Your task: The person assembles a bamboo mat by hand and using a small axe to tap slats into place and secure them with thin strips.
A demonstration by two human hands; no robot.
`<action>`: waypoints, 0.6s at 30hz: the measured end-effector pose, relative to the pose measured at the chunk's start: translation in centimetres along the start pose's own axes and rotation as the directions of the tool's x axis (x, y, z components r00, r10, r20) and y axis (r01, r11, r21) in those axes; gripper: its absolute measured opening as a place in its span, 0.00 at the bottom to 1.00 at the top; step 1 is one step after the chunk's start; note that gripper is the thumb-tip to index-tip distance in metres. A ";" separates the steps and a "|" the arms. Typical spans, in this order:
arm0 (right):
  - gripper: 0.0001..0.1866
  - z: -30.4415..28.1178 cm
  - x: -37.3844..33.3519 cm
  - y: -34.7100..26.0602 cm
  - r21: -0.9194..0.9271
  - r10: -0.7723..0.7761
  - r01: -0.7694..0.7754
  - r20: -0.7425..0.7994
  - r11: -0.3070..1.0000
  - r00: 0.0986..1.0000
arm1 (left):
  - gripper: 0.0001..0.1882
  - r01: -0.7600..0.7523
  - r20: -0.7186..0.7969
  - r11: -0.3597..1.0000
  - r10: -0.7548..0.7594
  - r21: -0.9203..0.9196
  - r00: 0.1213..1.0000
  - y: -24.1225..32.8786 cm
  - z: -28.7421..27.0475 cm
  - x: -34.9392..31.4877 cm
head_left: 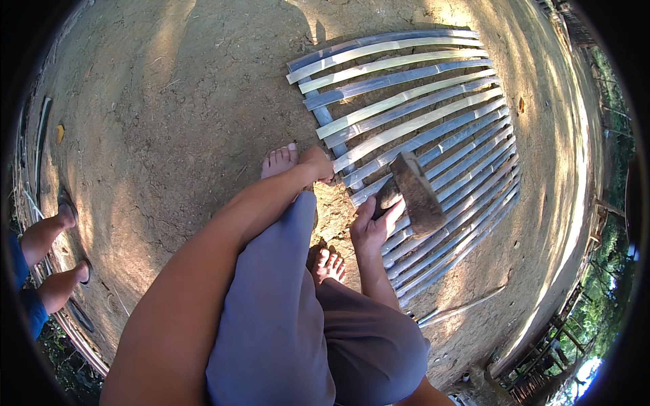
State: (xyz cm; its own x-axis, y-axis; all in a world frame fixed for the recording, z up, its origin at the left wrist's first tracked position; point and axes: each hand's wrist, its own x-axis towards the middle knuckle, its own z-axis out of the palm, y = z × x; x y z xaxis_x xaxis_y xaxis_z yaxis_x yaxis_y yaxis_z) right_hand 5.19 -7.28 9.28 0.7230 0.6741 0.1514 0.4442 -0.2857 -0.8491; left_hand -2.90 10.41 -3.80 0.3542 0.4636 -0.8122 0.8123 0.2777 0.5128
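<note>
A slatted bamboo panel (413, 145) lies on the ground ahead and to the right, its pale and grey strips laid across a bamboo crosspiece (332, 125). My left hand (317, 164) is closed at the near end of a pale bamboo slat (379, 141); its fingertips are partly hidden. Just to its right, my right hand (372, 227) grips a hammer with a broad, blocky brown head (418, 194). That head is above the panel and covers part of several strips. Most of the handle is hidden by the hand and head.
My bare feet (279, 160) are beside the panel's near edge. Another person's legs (51, 233) show at the far left. Thin poles (42, 139) lie along the left side, and a loose stick (464, 308) rests below the panel. Bare earth (176, 101) surrounds it.
</note>
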 end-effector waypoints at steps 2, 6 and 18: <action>0.33 1.3 -1.5 4.8 -0.336 -0.093 0.149 0.176 0.930 0.980 | 0.21 -0.012 -0.046 1.000 0.013 0.017 0.999 0.3 0.0 -0.2; 0.35 1.8 0.9 2.3 -0.363 0.084 0.052 0.348 0.930 0.934 | 0.24 0.009 -0.077 0.999 -0.006 0.037 0.997 0.3 -0.7 -1.1; 0.35 1.8 2.9 2.5 -0.474 0.148 0.086 0.435 0.876 0.888 | 0.21 0.046 -0.062 0.996 -0.041 0.075 0.997 -0.6 -0.4 0.5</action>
State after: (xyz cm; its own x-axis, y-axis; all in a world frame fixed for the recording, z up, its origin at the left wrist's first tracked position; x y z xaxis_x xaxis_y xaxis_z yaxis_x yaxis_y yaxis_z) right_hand 7.47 -4.82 6.74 0.4777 0.8527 -0.2115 0.7025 -0.5153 -0.4909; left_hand -3.40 10.80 -4.43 0.2907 0.5031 -0.8138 0.8602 0.2350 0.4525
